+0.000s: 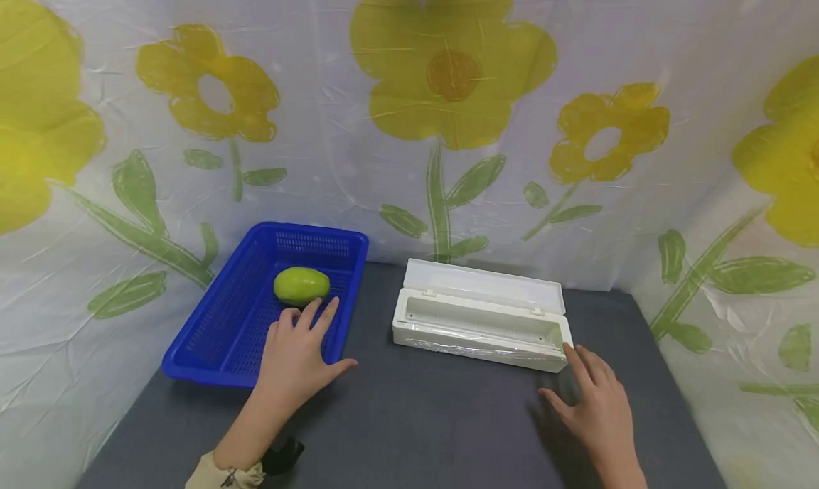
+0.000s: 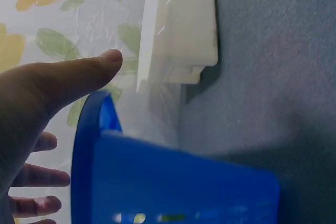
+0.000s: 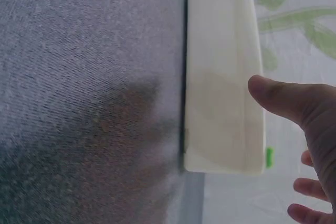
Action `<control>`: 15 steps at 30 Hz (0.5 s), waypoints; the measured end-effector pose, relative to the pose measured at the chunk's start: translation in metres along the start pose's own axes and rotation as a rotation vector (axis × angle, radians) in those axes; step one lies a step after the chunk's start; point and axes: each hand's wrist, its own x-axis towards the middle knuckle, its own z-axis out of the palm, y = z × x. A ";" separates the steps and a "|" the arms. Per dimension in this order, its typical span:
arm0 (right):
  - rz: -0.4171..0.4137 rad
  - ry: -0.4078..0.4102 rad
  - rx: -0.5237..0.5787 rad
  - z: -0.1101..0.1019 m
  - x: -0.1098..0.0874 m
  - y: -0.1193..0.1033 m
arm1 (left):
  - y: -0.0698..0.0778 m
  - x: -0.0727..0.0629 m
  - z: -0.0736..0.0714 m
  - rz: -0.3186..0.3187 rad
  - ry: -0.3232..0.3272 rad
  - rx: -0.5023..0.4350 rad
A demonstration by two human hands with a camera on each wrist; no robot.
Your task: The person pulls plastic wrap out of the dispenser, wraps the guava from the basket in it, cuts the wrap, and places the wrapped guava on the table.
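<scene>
In the head view a smooth green oval fruit (image 1: 301,286), possibly a mango, lies in a blue plastic basket (image 1: 217,311) at the left. My left hand (image 1: 296,354) hovers over the basket's near right part, fingers spread and fingertips close to the fruit; it holds nothing. A long white box (image 1: 480,325) stands right of the basket, its hinged lid (image 1: 483,284) laid back and shiny clear film along its front. My right hand (image 1: 598,400) is at the box's right end, fingers extended and gripping nothing; whether the index fingertip touches the box I cannot tell.
A dark grey tabletop (image 1: 435,418) lies under everything. Behind and at both sides hangs a pale curtain (image 1: 307,176) printed with yellow flowers. A small black object (image 1: 283,457) shows beside the left wrist.
</scene>
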 end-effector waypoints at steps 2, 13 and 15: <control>-0.004 0.000 0.002 0.002 0.000 0.000 | 0.004 -0.001 0.002 0.019 0.016 -0.011; -0.015 -0.015 -0.017 0.012 -0.003 0.003 | 0.022 0.000 0.018 0.137 0.069 -0.024; -0.024 -0.018 -0.014 0.014 -0.004 0.005 | 0.024 0.001 0.021 0.142 0.063 -0.020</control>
